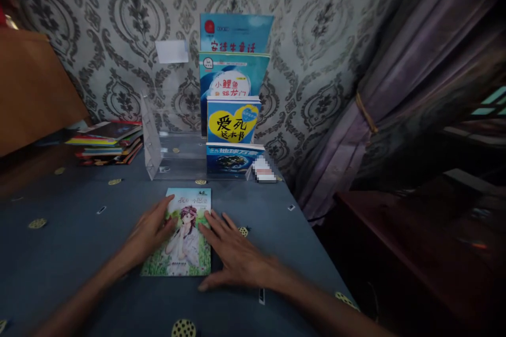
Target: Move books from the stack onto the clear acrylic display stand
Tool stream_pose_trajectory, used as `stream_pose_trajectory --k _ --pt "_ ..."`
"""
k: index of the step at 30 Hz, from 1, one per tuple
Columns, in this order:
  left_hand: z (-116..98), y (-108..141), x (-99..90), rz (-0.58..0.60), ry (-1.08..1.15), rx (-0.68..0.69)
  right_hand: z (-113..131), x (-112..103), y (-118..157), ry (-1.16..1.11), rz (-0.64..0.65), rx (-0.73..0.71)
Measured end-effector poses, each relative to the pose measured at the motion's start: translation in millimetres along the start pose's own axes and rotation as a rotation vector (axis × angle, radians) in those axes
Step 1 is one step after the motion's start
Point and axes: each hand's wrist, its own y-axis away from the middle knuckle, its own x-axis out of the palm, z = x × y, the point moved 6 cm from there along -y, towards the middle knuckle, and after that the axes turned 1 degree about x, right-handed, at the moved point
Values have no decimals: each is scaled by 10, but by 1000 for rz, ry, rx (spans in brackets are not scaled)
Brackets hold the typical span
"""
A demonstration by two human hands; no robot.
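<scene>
A paperback book (pixel 185 253) lies flat on the table, its cover showing a drawn figure in a green field under a pale blue sky. My left hand (pixel 150 231) rests along the book's left edge, fingers stretched forward and the thumb over the cover. On the other side, my right hand (pixel 233 253) is spread, with fingertips at the right edge and the thumb out on the tablecloth below. Behind the book stands a clear tiered rack (pixel 179 155). Its right side holds several upright books, including a yellow-and-blue one (pixel 233 121) and a blue globe-covered one (pixel 235 160).
A stack of books (pixel 108 139) lies at the back left, near a brown wooden panel (pixel 39 79). Patterned wallpaper rises behind the rack. A tied purple curtain (pixel 340 131) hangs at the right, past the edge of the blue tablecloth (pixel 98 253). A dark red surface (pixel 395 242) lies beyond.
</scene>
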Motion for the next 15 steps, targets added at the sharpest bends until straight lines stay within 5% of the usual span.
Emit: stream_pose_trajectory --k 6,10,15 --pt "261 -126 -76 -45 531 -321 38 -59 9 21 -3 62" --pt "435 -127 -121 -55 688 -512 56 -45 -38 35 -50 82" --pt "287 -124 3 39 1089 -717 64 -34 -109 3 -45 111"
